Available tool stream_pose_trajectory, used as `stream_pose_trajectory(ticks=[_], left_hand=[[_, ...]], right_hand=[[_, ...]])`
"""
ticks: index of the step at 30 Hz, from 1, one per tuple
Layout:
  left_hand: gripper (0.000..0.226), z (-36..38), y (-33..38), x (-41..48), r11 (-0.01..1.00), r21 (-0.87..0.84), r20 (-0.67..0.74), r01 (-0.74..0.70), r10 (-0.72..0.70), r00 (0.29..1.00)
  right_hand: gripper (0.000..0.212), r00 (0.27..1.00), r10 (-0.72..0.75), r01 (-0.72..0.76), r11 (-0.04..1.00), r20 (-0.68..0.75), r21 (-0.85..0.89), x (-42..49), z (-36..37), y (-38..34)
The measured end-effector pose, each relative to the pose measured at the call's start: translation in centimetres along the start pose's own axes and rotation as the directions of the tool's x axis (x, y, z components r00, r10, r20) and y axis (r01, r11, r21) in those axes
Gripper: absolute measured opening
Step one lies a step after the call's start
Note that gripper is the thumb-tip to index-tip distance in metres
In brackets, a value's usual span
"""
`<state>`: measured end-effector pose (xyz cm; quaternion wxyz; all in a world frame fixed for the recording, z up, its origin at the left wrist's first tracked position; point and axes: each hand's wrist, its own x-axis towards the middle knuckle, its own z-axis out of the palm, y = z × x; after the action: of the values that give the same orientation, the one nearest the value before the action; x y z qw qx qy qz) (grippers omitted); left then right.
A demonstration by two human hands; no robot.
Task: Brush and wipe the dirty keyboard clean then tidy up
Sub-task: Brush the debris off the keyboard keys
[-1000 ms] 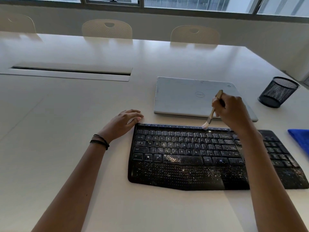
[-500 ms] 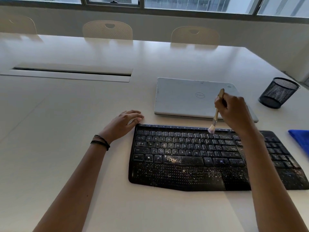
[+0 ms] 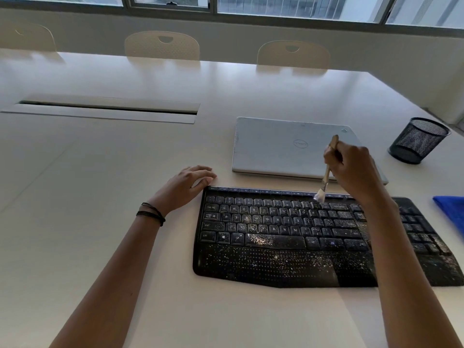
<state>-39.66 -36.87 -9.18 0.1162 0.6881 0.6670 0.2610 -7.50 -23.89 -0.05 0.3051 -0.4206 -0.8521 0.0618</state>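
Left hand (image 3: 188, 182), fingers flat, steadies keyboard (image 3: 288, 237) corner; right hand (image 3: 351, 169) grips brush (image 3: 326, 172), bristles on top row.

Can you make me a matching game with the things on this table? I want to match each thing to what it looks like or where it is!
Things:
1. keyboard
2. laptop
3. brush
4. cloth

Clues:
A. blue, at the right edge of the picture
B. silver, lid shut
C. held in the right hand
D. black, speckled with white dust

Pairs: 1-D, 2-B, 3-C, 4-A
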Motion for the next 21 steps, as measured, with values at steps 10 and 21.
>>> stream_pose_trajectory(ticks=[10,21], left_hand=[[0.028,0.07,-0.09,0.08,1.000,0.008,-0.004,-0.001,0.001,1.000],[0.033,0.10,-0.34,0.11,1.000,0.014,0.003,-0.003,0.003,1.000]], right_hand=[[0.025,0.999,0.033,-0.033,0.999,0.015,-0.020,-0.11,0.14,0.32],[0.030,0.996,0.083,-0.085,0.995,-0.022,-0.057,-0.11,-0.35,0.33]])
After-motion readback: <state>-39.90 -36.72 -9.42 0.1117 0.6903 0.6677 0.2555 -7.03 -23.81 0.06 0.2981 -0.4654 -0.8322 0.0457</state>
